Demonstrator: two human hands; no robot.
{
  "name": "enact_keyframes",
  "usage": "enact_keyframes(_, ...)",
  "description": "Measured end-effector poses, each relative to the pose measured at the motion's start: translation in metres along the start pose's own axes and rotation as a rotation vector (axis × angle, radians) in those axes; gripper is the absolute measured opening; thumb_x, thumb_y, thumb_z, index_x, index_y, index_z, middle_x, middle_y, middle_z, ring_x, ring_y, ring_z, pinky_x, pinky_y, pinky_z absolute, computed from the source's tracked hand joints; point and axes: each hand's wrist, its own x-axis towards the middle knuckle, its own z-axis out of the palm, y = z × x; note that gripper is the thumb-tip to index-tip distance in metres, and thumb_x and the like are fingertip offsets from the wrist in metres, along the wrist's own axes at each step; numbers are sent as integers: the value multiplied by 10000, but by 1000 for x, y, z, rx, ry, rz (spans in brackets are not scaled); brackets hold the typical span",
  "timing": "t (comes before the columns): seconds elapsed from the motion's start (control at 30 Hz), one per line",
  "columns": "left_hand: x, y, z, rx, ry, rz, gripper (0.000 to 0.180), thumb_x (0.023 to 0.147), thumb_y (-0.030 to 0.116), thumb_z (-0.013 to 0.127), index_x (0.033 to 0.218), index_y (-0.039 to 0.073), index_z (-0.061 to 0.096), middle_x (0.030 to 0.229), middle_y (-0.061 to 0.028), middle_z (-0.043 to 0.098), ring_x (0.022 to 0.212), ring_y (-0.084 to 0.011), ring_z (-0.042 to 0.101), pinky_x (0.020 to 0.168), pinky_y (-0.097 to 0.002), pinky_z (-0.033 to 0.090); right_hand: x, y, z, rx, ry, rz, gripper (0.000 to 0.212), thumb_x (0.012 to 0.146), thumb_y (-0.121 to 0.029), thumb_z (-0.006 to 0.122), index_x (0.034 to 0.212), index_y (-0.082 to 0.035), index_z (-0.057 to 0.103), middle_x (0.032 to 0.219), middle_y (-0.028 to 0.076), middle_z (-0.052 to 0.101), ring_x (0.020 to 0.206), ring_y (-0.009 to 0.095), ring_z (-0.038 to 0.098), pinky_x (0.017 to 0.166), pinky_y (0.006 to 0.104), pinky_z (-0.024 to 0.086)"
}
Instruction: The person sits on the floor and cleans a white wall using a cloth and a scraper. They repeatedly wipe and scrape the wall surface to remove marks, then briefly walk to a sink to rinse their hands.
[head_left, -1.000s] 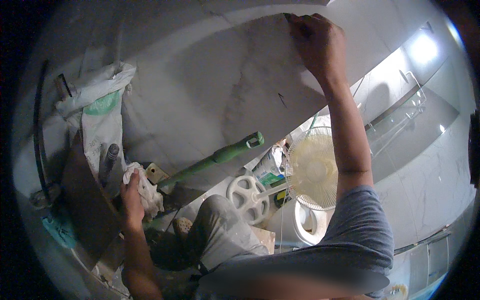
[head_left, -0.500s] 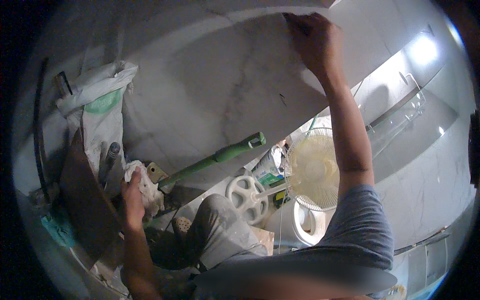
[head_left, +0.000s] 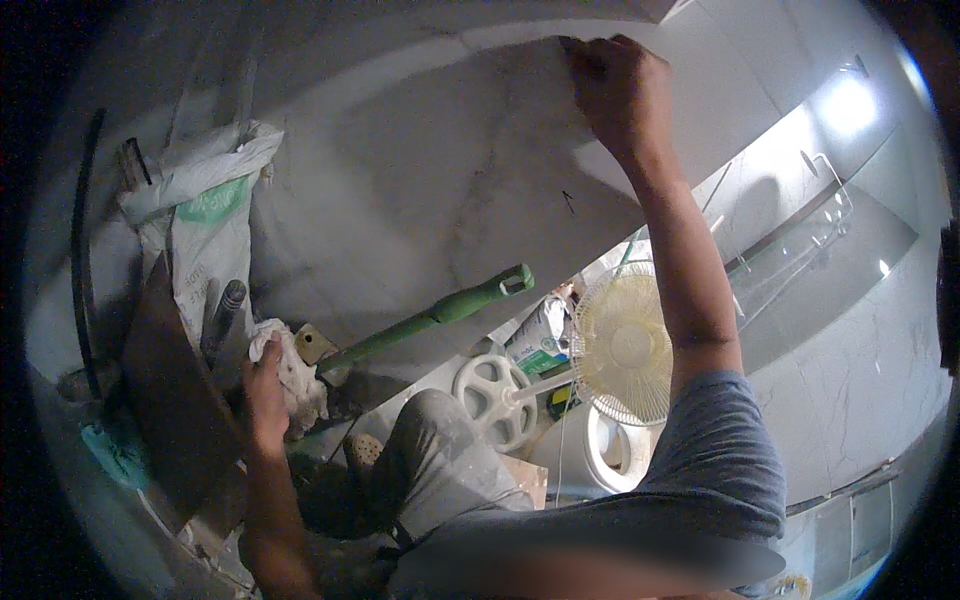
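At the left, my left hand (head_left: 266, 400) is closed around a crumpled, dirty white rag (head_left: 298, 375). My right hand (head_left: 628, 100) is raised against the marbled tile wall (head_left: 400, 190), its fingers pinched together. Whatever those fingers hold, if anything, is too dark and small to make out. A small dark mark (head_left: 568, 202) shows on the tile below the right hand. Just right of the rag, a long green handle (head_left: 440, 312) with a hole in its end slants up across the wall. Its lower end is hidden near the rag.
A white sack (head_left: 212, 235) with a green print stands at the left, beside a brown board (head_left: 175, 400). To the right are a standing fan (head_left: 625, 340), its white base (head_left: 495, 400) and a toilet (head_left: 610, 450). A glass shelf with a rail (head_left: 800, 255) juts from the wall.
My right hand has moved slightly down and left along the tile wall, fingers still pinched. My left hand keeps its grip on the rag. The view has shifted a little.
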Motion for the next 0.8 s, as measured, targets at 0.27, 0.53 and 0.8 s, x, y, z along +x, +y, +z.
enact_keyframes(0.27, 6, -10, -2, -39, -41, 11, 498, 970, 361, 723, 1298, -5, 642, 1281, -100, 654, 1163, -223, 597, 1036, -367, 445, -5, -6, 7, 13, 4, 70, 152, 904, -177, 740, 992, -76, 811, 815, 172, 696, 710, 335, 697, 678, 405, 554)
enact_keyframes(0.53, 14, -19, -8, -15, -21, 46, 491, 971, 342, 725, 1304, -7, 631, 1274, -98, 657, 1146, -223, 608, 1016, -365, 460, -16, -1, -14, 97, -78, 209, 140, 897, -125, 747, 1003, -59, 811, 853, 161, 713, 704, 319, 695, 686, 392, 559)
enact_keyframes(0.8, 16, -23, -2, -45, -6, 26, 525, 968, 333, 727, 1325, -35, 614, 1287, -114, 648, 1154, -232, 604, 1037, -366, 447, -2, -17, 32, 2, -141, 54, 151, 907, -170, 730, 1007, -91, 811, 849, 184, 691, 740, 379, 662, 722, 430, 553)
